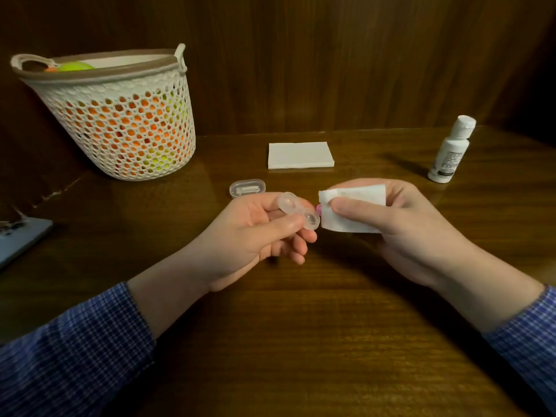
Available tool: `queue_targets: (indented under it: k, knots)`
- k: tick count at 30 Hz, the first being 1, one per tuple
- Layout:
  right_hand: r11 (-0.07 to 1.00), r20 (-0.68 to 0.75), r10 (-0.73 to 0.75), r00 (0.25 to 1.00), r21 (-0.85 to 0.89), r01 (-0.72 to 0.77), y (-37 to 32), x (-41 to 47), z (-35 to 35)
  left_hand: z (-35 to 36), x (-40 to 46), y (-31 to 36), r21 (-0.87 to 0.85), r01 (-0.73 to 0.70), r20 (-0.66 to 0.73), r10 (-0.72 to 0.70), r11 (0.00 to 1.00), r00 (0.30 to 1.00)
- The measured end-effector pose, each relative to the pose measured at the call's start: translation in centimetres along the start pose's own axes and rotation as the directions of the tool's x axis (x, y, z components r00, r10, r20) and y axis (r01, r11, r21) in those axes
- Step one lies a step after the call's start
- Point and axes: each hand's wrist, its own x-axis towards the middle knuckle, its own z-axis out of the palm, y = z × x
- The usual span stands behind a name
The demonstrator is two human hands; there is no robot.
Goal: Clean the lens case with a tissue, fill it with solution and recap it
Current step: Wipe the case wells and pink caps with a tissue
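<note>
Left hand: the left hand [252,236] is hovering above the bench [301,326], its thumb and fingers [301,236] grasping the lens case [299,209] around its middle.
Lens case: it is clear, with both wells lying open and facing up; one well is pointing toward the tissue, almost touching it.
Right hand: the right hand [400,227] is pinching a folded white tissue [355,210], with the thumb pressing on its front and the other fingers curling behind it.
Pink bit: something small and pink [318,209] is showing between the case and the tissue; what it is cannot be told.
Bottle: a white solution bottle [451,150] is standing upright at the far right of the bench, well apart from both hands.
Spare tissues: a flat white stack of tissues [301,155] is lying behind the hands, near the wooden back wall.
Small box: a clear oval plastic box [247,189] is sitting just behind the left hand.
Basket: a white mesh basket [120,115] holding orange and yellow-green things is standing at the far left.
Sleeves: both arms are wearing blue checked sleeves [75,350].
</note>
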Motion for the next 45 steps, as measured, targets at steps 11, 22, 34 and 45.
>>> queue_targets:
  k: [11,22,34,45]
  knots:
    - [0.672,0.053,-0.406,0.912,-0.659,0.337,1.5,-0.5,1.0,0.3,0.0,-0.3,0.214,-0.072,-0.089,0.092,0.974,0.992]
    - [0.711,0.122,-0.280,0.952,-0.639,0.291,1.4,-0.3,1.1,0.8,-0.4,-0.9,0.433,-0.173,-0.125,0.249,0.885,0.960]
    - [0.292,0.332,-0.481,0.811,-0.812,0.506,1.7,-0.4,0.6,-0.1,0.4,1.1,-0.204,0.408,0.058,-0.406,0.890,0.912]
    - [0.725,0.177,-0.195,0.965,-0.636,0.264,1.6,-0.3,1.3,-0.7,0.4,-0.2,-0.049,0.189,-0.039,-0.191,0.981,0.981]
